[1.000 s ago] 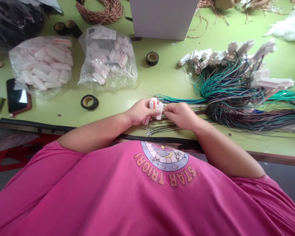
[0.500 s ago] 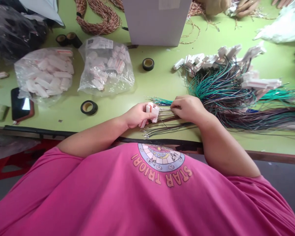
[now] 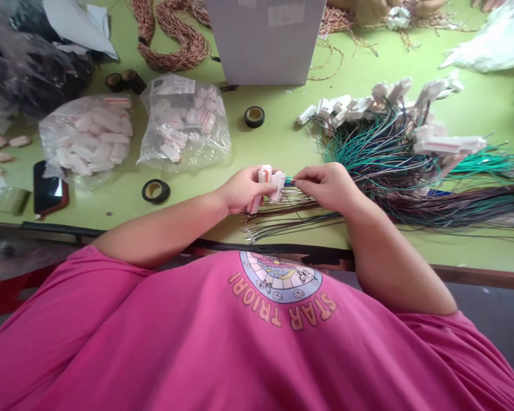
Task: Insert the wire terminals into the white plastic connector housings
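Note:
My left hand (image 3: 246,188) is closed around several white connectors (image 3: 277,185) with red stripes, near the table's front edge. Just to its right, my right hand (image 3: 325,184) pinches thin wires by the connectors; the wire tips between its fingers are small, and green shows there. Below both hands, loose dark and brown wires (image 3: 282,225) lie with their metal ends pointing left. A large bundle of green and dark wires (image 3: 368,145) spreads on the right, with white connectors (image 3: 346,108) at its upper ends.
Two clear bags of white parts (image 3: 96,134) (image 3: 186,123) lie at the left, beside a phone (image 3: 50,187). Black tape rolls (image 3: 156,191) (image 3: 254,116) rest on the green table (image 3: 274,148). A grey box (image 3: 267,43) stands behind; another person's hands show at the top right.
My right hand has moved slightly left and up, closer to the connectors, with green wire ends at its fingertips. My left hand has shifted slightly right with the connectors. The view has shifted a little.

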A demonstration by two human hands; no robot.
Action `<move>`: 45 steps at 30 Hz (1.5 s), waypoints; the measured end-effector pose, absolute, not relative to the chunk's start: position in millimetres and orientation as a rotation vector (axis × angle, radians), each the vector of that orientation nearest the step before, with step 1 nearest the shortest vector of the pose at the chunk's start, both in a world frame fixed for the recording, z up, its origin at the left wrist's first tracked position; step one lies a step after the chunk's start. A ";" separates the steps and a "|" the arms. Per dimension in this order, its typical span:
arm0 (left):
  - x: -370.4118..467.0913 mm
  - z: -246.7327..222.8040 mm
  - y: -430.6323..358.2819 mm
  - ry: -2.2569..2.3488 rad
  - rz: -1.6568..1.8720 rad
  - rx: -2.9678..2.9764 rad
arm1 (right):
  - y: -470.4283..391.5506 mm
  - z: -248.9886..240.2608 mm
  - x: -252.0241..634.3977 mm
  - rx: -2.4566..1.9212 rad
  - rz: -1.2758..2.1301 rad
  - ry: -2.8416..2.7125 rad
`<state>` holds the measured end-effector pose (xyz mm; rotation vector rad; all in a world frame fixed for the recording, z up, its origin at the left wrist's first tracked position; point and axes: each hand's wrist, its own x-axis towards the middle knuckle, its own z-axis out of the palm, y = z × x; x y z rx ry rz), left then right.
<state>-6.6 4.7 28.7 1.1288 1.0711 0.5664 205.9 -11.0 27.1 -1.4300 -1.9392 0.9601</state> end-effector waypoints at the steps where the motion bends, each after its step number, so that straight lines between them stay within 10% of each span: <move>1: -3.6 23.4 5.6 1.048 0.591 1.058 | -10.9 25.7 204.4 -1.425 0.957 -1.949; 45: -0.8 -3.4 -1.6 1.024 0.648 1.038 | -10.9 19.1 190.8 -1.662 0.952 -2.258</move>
